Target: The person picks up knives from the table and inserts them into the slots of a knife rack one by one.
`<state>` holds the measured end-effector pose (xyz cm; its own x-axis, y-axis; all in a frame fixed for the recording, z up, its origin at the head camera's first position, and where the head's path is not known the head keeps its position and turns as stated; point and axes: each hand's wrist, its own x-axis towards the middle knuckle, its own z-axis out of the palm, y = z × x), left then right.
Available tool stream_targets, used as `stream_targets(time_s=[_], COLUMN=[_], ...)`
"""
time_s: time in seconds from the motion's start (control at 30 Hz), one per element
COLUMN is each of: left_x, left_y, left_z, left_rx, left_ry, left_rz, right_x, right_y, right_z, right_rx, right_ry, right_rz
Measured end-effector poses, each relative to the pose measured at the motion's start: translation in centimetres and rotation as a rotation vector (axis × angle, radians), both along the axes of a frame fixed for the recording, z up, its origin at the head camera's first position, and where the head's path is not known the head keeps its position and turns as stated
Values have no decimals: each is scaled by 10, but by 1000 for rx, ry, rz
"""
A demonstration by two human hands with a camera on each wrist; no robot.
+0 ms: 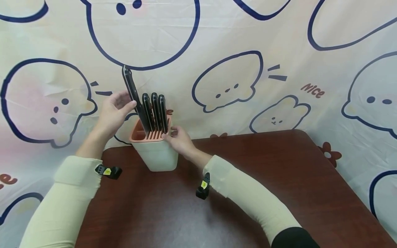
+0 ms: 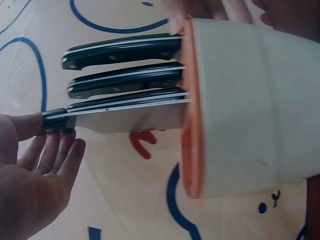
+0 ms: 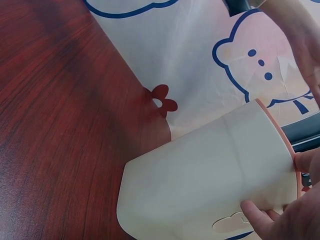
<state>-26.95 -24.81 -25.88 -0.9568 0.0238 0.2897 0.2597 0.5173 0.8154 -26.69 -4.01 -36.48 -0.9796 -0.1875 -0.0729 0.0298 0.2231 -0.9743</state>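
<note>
A knife with a black handle [image 1: 131, 84] stands partly drawn up from the white knife holder [image 1: 156, 156]. My left hand [image 1: 112, 112] pinches this handle between thumb and fingers. In the left wrist view, part of its broad blade [image 2: 140, 119] shows above the slots; the lower end is hidden inside the holder. Three other black-handled knives [image 1: 156, 106] sit lower in the orange slotted top. My right hand [image 1: 181, 140] grips the holder's rim at its right side, thumb on the orange edge and fingers against the wall, as the right wrist view shows.
The holder stands near the back left of a dark red-brown wooden table [image 1: 248, 172]. An open orange compartment [image 1: 138, 133] lies left of the slots. Close behind hangs a pale curtain [image 1: 173, 79] with cartoon outlines.
</note>
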Motion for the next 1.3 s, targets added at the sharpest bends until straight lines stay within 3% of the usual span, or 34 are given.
stream_targets(time_s=[0.2,0.63,0.9,1.3], left_x=[0,4,9,8], left_y=[0,-4,-6,-9], left_z=[-17,-55,-61,-59], left_rx=[5,-30,-67,-112], left_ry=[-12,-52,-98,-157], left_rz=[-47,-73,-88,-105], right_x=[1,3,3,2], right_y=[0,-1,-1,-1], right_z=[-1,-1,-1,1], right_rx=[-4,3,6,4], right_ry=[5,1,-1,5], right_rz=[3,-2,-4,-5])
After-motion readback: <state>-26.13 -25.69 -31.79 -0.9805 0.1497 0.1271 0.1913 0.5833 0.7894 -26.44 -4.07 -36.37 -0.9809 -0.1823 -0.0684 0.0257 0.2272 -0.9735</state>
